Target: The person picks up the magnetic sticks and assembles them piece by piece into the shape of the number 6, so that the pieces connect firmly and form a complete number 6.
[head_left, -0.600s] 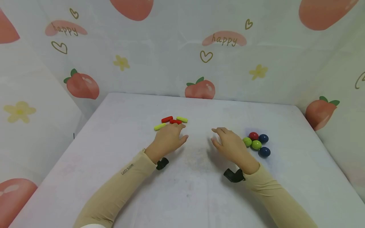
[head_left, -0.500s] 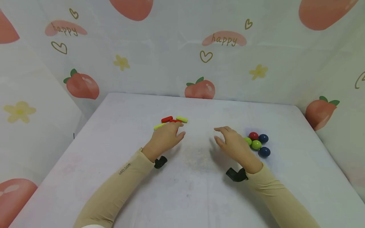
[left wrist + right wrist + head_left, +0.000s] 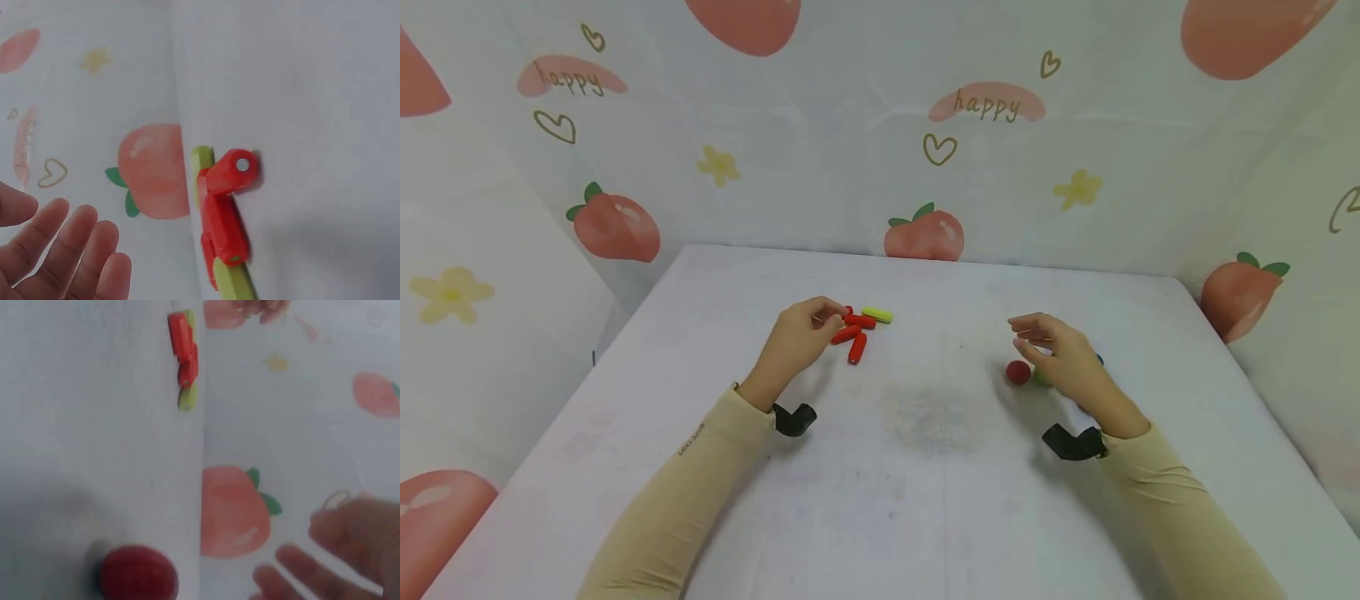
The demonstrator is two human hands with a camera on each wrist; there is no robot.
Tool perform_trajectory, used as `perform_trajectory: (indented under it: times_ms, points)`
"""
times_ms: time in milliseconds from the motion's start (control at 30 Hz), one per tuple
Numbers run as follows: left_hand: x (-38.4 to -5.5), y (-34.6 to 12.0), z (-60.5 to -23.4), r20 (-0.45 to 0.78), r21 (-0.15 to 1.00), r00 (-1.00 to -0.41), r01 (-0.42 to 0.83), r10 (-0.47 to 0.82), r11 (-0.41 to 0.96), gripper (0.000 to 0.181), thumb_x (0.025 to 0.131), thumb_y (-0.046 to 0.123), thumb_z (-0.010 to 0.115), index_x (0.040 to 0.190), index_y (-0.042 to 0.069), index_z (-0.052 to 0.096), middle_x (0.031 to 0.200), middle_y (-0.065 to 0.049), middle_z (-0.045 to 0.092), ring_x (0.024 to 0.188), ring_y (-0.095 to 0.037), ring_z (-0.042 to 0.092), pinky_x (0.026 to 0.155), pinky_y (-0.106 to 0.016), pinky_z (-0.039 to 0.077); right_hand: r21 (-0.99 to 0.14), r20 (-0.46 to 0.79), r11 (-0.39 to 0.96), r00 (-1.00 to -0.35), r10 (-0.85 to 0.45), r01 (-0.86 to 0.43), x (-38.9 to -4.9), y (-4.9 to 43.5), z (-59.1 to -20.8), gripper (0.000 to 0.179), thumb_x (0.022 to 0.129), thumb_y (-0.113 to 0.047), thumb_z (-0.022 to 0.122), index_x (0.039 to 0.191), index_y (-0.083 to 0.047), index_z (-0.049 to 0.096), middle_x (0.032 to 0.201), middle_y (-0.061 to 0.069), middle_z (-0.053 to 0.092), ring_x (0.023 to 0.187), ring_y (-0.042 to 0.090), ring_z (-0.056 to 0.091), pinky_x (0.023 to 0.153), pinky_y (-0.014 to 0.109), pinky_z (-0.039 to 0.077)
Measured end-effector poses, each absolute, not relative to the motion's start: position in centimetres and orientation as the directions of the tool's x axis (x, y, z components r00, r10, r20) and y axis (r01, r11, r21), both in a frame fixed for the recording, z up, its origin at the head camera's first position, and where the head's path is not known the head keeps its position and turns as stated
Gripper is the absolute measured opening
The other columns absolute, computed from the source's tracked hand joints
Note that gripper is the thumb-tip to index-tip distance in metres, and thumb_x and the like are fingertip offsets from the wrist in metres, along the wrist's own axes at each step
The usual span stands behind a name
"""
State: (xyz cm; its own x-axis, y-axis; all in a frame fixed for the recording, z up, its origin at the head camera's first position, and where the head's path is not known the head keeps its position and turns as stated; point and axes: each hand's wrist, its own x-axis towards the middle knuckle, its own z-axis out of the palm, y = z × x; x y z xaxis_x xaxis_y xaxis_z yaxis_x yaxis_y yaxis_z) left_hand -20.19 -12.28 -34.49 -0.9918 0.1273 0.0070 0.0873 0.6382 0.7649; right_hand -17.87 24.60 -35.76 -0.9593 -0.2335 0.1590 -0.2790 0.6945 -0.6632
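In the head view, my left hand [image 3: 805,333] hovers just left of a cluster of short red sticks [image 3: 857,348] and a yellow-green stick [image 3: 877,315]. Its fingers are loosely bent with nothing between them. A red stick [image 3: 234,172] shows a round silver spot on its end in the left wrist view; another yellow-green stick [image 3: 234,281] lies below it. My right hand [image 3: 1067,367] hovers over a group of balls, fingers relaxed and holding nothing. A red ball [image 3: 1018,372] shows beside it; a green ball [image 3: 1042,377] and dark blue ones are mostly hidden behind it.
A white-covered table [image 3: 880,500] carries everything. Its far edge meets a white cloth backdrop [image 3: 820,125] printed with peaches, hearts and flowers. Black wrist-worn pieces [image 3: 793,420] hang under both wrists.
Both hands have moved apart, the left to the left and the right to the right. More red sticks and a red ball are uncovered, while the other balls are now mostly covered.
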Motion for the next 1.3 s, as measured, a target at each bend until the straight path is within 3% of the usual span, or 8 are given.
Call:
perform_trajectory:
  times_ms: [267, 500, 733, 1000, 1300]
  points:
    - [-20.7, -12.3, -35.8, -0.155, 0.827, -0.975, -0.040, 0.159, 0.560, 0.025, 0.098, 0.022, 0.052, 0.117, 0.011, 0.064, 0.117, -0.008, 0.064, 0.107, -0.025, 0.058, 0.082, -0.032, 0.046, -0.682, 0.047, 0.657, -0.915, -0.400, -0.322, -19.2, 26.4, -36.2, 0.037, 0.095, -0.021, 0.062, 0.127, -0.002, 0.057, 0.120, 0.018, 0.064, 0.110, 0.032, 0.063, 0.095, 0.047, 0.048]
    - [-21.0, -12.1, -36.9, -0.187, 0.781, -0.964, -0.030, 0.187, 0.624, 0.024, 0.096, 0.018, 0.055, 0.117, 0.008, 0.062, 0.118, -0.010, 0.063, 0.099, -0.023, 0.059, 0.074, -0.028, 0.047, -0.676, -0.082, 0.674, -0.878, -0.472, -0.299, -20.0, 27.2, -36.3, 0.040, 0.091, -0.025, 0.068, 0.125, -0.007, 0.059, 0.126, 0.013, 0.062, 0.116, 0.031, 0.060, 0.099, 0.051, 0.044]
    - [-21.4, -11.7, -37.5, -0.250, 0.747, -0.954, -0.081, 0.167, 0.660, 0.027, 0.091, 0.018, 0.063, 0.116, 0.009, 0.059, 0.114, -0.009, 0.060, 0.101, -0.024, 0.058, 0.075, -0.031, 0.049, -0.624, -0.199, 0.730, -0.848, -0.492, -0.277, -20.9, 27.5, -36.6, 0.046, 0.087, -0.028, 0.073, 0.125, -0.008, 0.058, 0.130, 0.015, 0.059, 0.119, 0.034, 0.057, 0.099, 0.051, 0.043]
    - [-22.1, -10.8, -38.0, -0.301, 0.664, -0.944, -0.104, 0.137, 0.741, 0.036, 0.086, 0.019, 0.073, 0.116, 0.008, 0.057, 0.107, -0.009, 0.060, 0.090, -0.022, 0.057, 0.067, -0.026, 0.050, -0.596, -0.230, 0.748, -0.831, -0.507, -0.292, -21.3, 27.7, -37.1, 0.044, 0.085, -0.024, 0.075, 0.123, -0.008, 0.060, 0.121, 0.015, 0.062, 0.110, 0.031, 0.061, 0.091, 0.044, 0.048]
    - [-22.8, -10.5, -38.6, -0.319, 0.629, -0.941, -0.122, 0.112, 0.768, 0.035, 0.086, 0.018, 0.073, 0.115, 0.009, 0.055, 0.099, -0.007, 0.059, 0.082, -0.018, 0.058, 0.066, -0.025, 0.047, -0.586, -0.223, 0.746, -0.822, -0.524, -0.317, -21.5, 27.5, -37.3, 0.041, 0.084, -0.019, 0.076, 0.119, -0.004, 0.062, 0.114, 0.014, 0.064, 0.103, 0.028, 0.063, 0.085, 0.036, 0.051]
